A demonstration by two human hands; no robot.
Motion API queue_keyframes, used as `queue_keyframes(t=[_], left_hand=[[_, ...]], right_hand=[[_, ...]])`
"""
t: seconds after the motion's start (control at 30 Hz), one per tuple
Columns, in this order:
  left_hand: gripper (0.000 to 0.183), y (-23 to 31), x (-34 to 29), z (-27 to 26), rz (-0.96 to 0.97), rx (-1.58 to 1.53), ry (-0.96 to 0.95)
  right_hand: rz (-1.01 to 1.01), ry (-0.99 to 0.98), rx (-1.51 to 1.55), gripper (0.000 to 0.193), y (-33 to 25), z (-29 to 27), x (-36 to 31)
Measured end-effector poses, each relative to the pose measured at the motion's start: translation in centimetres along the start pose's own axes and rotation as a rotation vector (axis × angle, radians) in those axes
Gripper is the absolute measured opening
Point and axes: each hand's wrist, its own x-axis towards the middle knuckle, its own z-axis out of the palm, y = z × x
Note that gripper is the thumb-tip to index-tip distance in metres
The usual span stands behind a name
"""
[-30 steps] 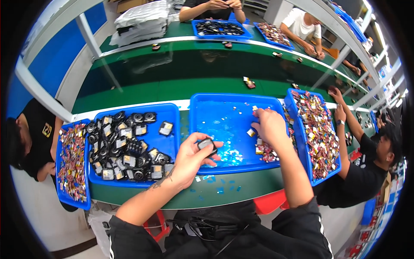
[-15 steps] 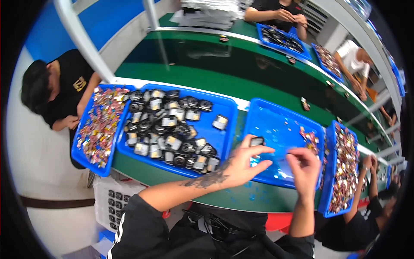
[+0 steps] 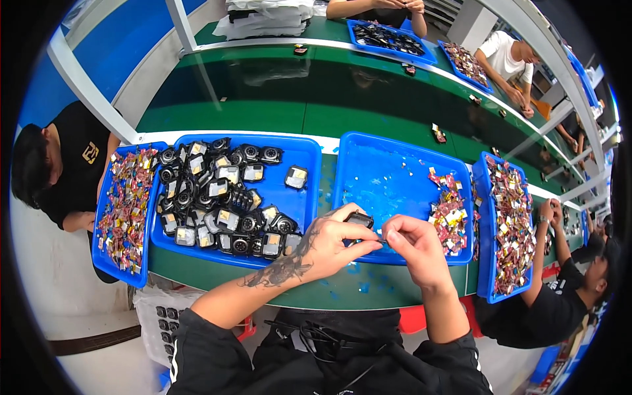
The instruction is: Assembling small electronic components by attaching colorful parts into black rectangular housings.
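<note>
Work looks under way on one piece, not finished, we judge. Our left hand [image 3: 334, 242] holds a dark, rounded plastic casing [image 3: 360, 219] over the near edge of the blue rectangular middle tray [image 3: 388, 171]; its fingers are narrow around it, thumb and forefinger tips nearly meeting. Our right hand [image 3: 422, 253] is just beside, thumb and forefinger close together at those tips; whether they pinch a tiny part we can't tell.

Left of it, near the green bench [image 3: 326, 297]'s front edge, the wide blue plastic tray [image 3: 299, 205] carries a heap of black watch-like casings [image 3: 217, 187] with grey-silver backs, packed toward its left edge, one apart near its far right corner. Which are done we can't tell.

Along the middle tray's right edge we see a loose pile of small red-and-gold circuit pieces [image 3: 449, 214], so plenty seems left. More fill the narrow blue tray [image 3: 483, 240] on the right and the narrow blue tray [image 3: 125, 274] at far left. Blue film scraps [image 3: 350, 268] litter the bench's front edge.
</note>
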Motion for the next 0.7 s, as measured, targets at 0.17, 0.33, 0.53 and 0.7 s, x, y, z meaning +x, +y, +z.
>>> queue_keyframes(t=[0.17,0.33,0.53,0.7], left_hand=[[0.015,-0.4,-0.1,0.3,0.057,0.066,-0.016],[0.015,0.0,0.1,0.4,0.225,0.303,0.1],[0.012,0.2,0.0,0.9,0.046,0.179,0.097],[0.011,-0.8,-0.1,1.1,-0.116,-0.143,0.118]], right_hand=[[0.155,-0.203,0.053,0.022,0.5,-1.4,1.1],[0.194,-0.211,0.022,0.024,0.6,-1.5,1.3],[-0.268,0.31,-0.729,0.019,2.0,-1.0,2.0],[-0.145,0.074,-0.083,0.022,1.6,-0.1,-0.1]])
